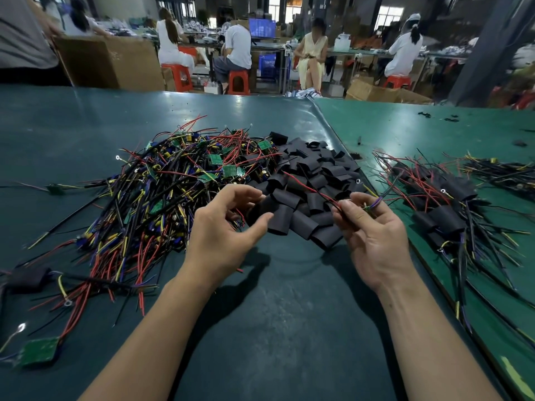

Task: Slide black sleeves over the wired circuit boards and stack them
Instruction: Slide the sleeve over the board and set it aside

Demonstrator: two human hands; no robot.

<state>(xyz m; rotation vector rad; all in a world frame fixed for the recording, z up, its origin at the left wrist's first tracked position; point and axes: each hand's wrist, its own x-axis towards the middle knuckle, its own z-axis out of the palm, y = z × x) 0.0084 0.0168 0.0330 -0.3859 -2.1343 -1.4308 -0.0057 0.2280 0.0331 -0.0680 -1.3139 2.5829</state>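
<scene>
A big tangle of wired green circuit boards (162, 192) lies left of centre on the dark green table. A heap of short black sleeves (312, 180) sits just right of it. My right hand (373, 233) pinches the red, black and purple wires of one board (369, 208) that is mostly hidden behind its fingers. My left hand (228, 230) hovers at the near edge of the sleeve heap, fingers curved with the thumb close to a sleeve (278, 218), gripping nothing that I can see. Sleeved boards (443, 206) are piled on the right.
A raised seam (373, 183) divides the dark mat from a brighter green surface on the right. A loose board (39, 353) and a sleeved one (27, 280) lie at the near left. Several seated people work at benches (289, 50) behind the table.
</scene>
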